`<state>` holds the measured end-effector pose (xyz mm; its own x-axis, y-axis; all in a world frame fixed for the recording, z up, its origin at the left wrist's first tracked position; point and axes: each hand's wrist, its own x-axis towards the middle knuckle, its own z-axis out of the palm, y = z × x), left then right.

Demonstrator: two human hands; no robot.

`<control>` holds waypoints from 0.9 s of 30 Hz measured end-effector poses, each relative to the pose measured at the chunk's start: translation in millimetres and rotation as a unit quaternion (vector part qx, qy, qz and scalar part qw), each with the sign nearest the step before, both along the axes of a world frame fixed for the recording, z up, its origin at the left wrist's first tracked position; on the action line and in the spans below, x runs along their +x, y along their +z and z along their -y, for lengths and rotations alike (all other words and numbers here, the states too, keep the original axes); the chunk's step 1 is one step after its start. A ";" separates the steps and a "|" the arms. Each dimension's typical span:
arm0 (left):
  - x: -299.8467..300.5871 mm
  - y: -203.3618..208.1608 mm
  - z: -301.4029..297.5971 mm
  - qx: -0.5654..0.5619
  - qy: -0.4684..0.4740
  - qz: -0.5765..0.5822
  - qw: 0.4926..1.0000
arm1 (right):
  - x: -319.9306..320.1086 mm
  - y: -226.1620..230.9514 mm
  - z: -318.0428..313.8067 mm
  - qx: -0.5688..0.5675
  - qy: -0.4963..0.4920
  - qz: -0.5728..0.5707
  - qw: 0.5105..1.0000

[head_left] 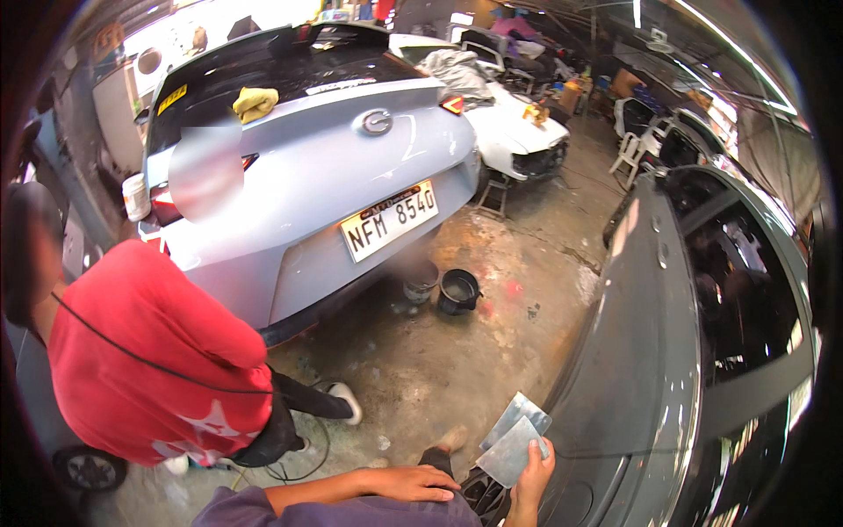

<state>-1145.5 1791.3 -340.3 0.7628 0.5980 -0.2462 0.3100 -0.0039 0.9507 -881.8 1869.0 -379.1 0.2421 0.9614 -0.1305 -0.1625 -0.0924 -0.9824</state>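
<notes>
My right hand point(532, 474) is closed on two flat, thin, pale grey plates, with the thumb over the near one. The near plate point(507, 454) overlaps the far plate point(524, 408), and both look smeared or worn on the surface. They are held up beside the dark grey car point(606, 351) on my right. My left hand point(413, 483) lies flat across my lap, fingers stretched out and holding nothing.
A silver-blue car point(307, 202) stands ahead, a yellow cloth point(255, 104) on its rear. A person in a red top point(158, 351) stands close on my left, a cable running over the back. Two buckets point(458, 292) sit on the floor. Beyond is a partly dismantled white car point(514, 127).
</notes>
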 end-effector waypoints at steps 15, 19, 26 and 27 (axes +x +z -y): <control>94.1 -29.2 -306.2 -0.006 0.009 0.053 0.999 | 77.4 -69.7 -339.2 0.010 0.153 0.258 0.954; 100.3 -35.7 -351.7 0.008 0.043 0.057 0.997 | 95.9 -137.5 -389.4 0.014 0.238 0.404 0.883; 70.3 -30.0 -435.6 -0.059 0.050 0.037 0.996 | 96.0 -227.5 -425.9 -0.118 0.382 0.528 0.749; 64.9 -38.1 -449.1 -0.054 0.054 0.044 0.996 | 106.0 -251.9 -430.4 -0.131 0.378 0.518 0.756</control>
<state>-1080.6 2240.4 -378.4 0.7165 0.6517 -0.2488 0.2189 0.1286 0.9672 -775.9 2299.4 -631.0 -0.2610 0.8495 -0.4584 0.8787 0.0124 -0.4772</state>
